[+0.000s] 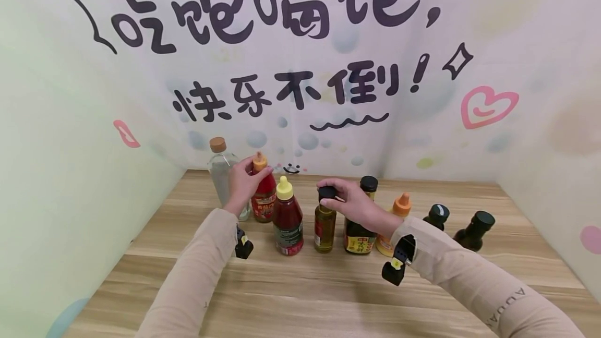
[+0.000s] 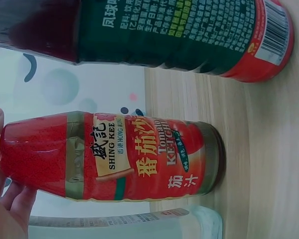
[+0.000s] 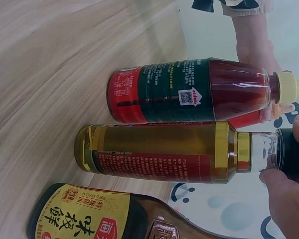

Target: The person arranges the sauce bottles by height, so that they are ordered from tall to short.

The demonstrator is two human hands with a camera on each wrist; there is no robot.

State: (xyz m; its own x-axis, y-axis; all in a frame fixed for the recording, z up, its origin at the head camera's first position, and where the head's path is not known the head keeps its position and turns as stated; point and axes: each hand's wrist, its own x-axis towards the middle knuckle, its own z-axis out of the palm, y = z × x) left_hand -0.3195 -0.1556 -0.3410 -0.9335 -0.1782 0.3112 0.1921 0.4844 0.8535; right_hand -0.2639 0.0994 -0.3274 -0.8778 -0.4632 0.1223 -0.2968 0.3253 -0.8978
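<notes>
My left hand (image 1: 245, 181) grips the orange-capped neck of a red ketchup bottle (image 2: 149, 159), which stands on the table. With thumb and fingers my right hand (image 1: 349, 200) holds the black cap of an oil bottle (image 3: 159, 149) full of yellow liquid. Between the two hands stands a dark red sauce bottle (image 1: 288, 223) with a yellow nozzle cap; neither hand touches it. A clear bottle (image 1: 219, 181) with a brown cap is just left of the ketchup. Right of the oil is a soy sauce bottle (image 3: 84, 214) with a yellow label, partly behind my right hand in the head view.
An orange-capped squeeze bottle (image 1: 402, 206) is partly hidden by my right wrist. Two dark-capped bottles (image 1: 475, 231) stand farther right, partly behind my sleeve. The wooden table (image 1: 300, 296) meets a printed backdrop (image 1: 413, 145) at its rear edge.
</notes>
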